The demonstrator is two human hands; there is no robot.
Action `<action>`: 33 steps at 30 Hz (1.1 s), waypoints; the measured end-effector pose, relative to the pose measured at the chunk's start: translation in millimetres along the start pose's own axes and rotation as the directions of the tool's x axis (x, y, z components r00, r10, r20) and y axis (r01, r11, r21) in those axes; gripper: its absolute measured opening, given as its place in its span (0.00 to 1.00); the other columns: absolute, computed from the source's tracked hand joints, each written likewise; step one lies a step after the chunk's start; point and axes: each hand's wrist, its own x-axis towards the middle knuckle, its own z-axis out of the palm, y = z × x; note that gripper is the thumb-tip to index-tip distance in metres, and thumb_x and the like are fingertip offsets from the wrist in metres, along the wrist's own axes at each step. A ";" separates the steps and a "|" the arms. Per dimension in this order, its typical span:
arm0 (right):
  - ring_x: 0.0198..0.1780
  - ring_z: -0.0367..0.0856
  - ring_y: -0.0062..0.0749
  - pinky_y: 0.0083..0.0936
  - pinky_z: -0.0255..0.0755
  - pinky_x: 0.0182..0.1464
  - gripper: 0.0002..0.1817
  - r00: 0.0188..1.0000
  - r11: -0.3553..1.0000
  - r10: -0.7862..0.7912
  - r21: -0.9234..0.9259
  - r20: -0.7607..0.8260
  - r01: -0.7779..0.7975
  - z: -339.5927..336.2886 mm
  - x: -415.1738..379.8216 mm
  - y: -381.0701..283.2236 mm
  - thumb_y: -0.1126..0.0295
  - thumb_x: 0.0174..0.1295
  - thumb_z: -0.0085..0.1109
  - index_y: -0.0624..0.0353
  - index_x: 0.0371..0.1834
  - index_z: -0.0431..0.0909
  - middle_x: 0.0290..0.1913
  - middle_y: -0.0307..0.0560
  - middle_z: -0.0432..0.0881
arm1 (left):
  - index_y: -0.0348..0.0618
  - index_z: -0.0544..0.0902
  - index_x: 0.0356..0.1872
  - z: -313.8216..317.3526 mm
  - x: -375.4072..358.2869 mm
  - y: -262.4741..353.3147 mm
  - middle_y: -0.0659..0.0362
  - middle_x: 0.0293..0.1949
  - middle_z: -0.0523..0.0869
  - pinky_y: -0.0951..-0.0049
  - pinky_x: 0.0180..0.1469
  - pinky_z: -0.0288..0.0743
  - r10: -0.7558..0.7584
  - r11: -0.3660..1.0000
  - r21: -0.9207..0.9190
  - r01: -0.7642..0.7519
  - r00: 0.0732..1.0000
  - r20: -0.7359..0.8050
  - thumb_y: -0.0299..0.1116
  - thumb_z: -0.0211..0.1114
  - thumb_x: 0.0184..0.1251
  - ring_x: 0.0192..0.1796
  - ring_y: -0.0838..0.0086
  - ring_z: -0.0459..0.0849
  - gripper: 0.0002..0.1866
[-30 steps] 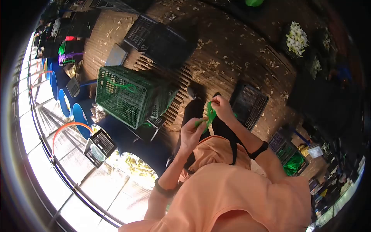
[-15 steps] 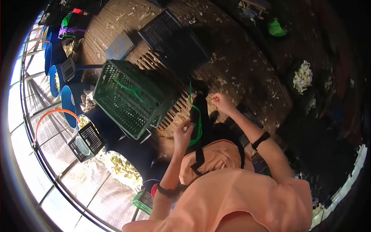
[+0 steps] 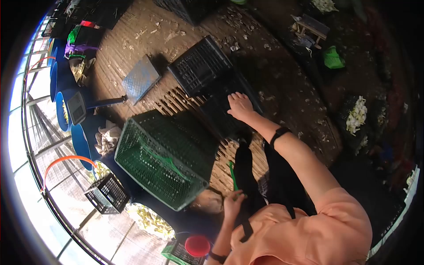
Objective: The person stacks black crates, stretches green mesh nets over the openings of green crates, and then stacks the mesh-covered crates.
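Note:
My right hand (image 3: 240,106) reaches forward over a black crate (image 3: 202,66), fingers apart with nothing in them; whether it touches the crate cannot be made out. Low beside my dark trousers is my left hand (image 3: 232,204), its fingers curled near the lower end of a green strap (image 3: 232,176). What that hand holds, if anything, is too small to tell. A large green crate (image 3: 161,163) lies to the left of my hands, with a green strip inside it.
A scale's metal platform (image 3: 141,79) and its display (image 3: 77,107) stand at the left. Blue barrels line the window side. A small black basket (image 3: 107,193) and a red round lid (image 3: 197,245) are lower left. White pieces (image 3: 357,115) lie at right.
My right hand has moved forward over the black crate and its fingers have spread. My left hand is lower. The view has shifted, and less of the green strap shows.

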 end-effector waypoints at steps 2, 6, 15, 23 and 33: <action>0.67 0.58 0.43 0.39 0.47 0.70 0.40 0.999 0.991 -0.032 -0.129 -0.034 0.028 23.8 45.3 -0.1 0.52 0.51 0.64 0.63 0.64 0.61 0.61 0.51 0.69 | 0.37 0.82 0.44 16.3 1.2 -16.4 0.55 0.31 0.86 0.77 0.42 0.74 -0.114 0.982 -0.159 0.106 0.993 -0.043 0.32 0.63 0.60 0.36 0.76 0.84 0.13; 0.61 0.67 0.41 0.40 0.52 0.66 0.34 0.997 0.978 -0.076 -0.195 -0.003 0.074 50.0 90.1 16.4 0.45 0.48 0.63 0.61 0.51 0.73 0.50 0.49 0.76 | 0.35 0.81 0.44 47.6 15.4 -38.2 0.51 0.39 0.85 0.73 0.49 0.72 -0.253 0.948 -0.219 0.231 0.964 -0.078 0.37 0.62 0.61 0.44 0.73 0.82 0.16; 0.36 0.78 0.41 0.33 0.72 0.38 0.29 0.888 0.888 -0.460 -0.002 0.007 0.460 65.7 1.1 81.6 0.41 0.43 0.62 0.60 0.26 0.76 0.28 0.48 0.78 | 0.29 0.79 0.42 29.0 107.7 49.7 0.55 0.37 0.83 0.76 0.45 0.72 -0.133 0.933 -0.358 -0.029 0.898 -0.419 0.34 0.61 0.63 0.39 0.77 0.78 0.15; 0.25 0.73 0.31 0.25 0.67 0.28 0.28 0.758 0.762 -0.647 -0.014 -0.085 0.648 -25.1 -95.1 101.2 0.39 0.41 0.62 0.54 0.14 0.68 0.19 0.39 0.69 | 0.33 0.73 0.55 -10.2 211.3 117.0 0.47 0.46 0.80 0.67 0.52 0.70 0.144 0.985 0.160 -0.058 0.789 -0.598 0.49 0.67 0.54 0.50 0.60 0.79 0.33; 0.19 0.70 0.27 0.22 0.62 0.24 0.29 0.737 0.737 -0.675 -0.026 0.041 0.676 -103.5 -153.4 121.6 0.37 0.45 0.58 0.52 0.12 0.64 0.15 0.36 0.65 | 0.36 0.77 0.48 8.4 352.3 73.8 0.63 0.40 0.80 0.74 0.41 0.71 -0.071 0.776 -0.629 -0.038 0.987 -0.146 0.51 0.66 0.58 0.38 0.75 0.76 0.28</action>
